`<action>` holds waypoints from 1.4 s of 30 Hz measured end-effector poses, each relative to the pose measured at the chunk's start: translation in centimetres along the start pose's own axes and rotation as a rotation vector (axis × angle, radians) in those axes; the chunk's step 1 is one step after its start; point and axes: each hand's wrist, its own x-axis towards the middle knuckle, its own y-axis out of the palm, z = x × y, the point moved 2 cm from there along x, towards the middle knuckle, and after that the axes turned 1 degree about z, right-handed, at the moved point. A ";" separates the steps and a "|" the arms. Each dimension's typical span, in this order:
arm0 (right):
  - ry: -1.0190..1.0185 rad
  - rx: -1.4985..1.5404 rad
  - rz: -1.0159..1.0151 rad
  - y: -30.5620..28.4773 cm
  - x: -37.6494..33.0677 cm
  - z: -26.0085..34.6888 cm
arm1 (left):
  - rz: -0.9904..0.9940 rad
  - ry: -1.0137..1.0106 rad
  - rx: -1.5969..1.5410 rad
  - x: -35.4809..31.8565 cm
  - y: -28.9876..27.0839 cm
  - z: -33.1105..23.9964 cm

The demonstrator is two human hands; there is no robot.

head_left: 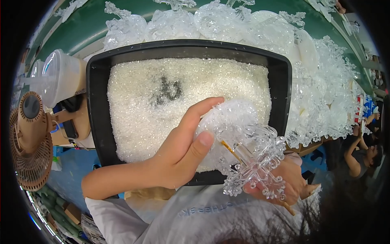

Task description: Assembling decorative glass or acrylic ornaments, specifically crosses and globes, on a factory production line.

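Observation:
My left hand [183, 150] grips the rounded, frosted-clear end of a clear plastic cross ornament [260, 162], thumb on the near side and fingers along the far side. The ornate cross points toward my right hand [284, 179], which is closed around a thin yellowish brush-like stick [230, 151]. One end of the stick reaches the ornament; its tip is too small to make out. The see-through cross partly covers my right fingers. Beneath the ornament is a black tub [189, 45] of glittering clear granules [138, 110], with a dark thin patch near its middle.
Many similar clear ornaments [321, 93] crowd the green-topped table [93, 24] behind and right of the tub. A lidded plastic container [63, 79] and a brown fan [32, 140] stand at left. Another person [359, 156] is at the far right.

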 end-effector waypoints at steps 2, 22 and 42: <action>-0.011 -0.015 -0.114 0.8 -0.4 0.1 | 0.004 -0.021 -0.022 0.0 0.1 0.1; -0.206 0.340 -0.278 -0.6 -1.1 -1.3 | -0.253 0.003 -0.037 2.5 -1.9 0.4; 0.522 0.770 0.329 0.7 0.2 -1.4 | -0.131 0.802 0.573 0.6 -2.5 -2.5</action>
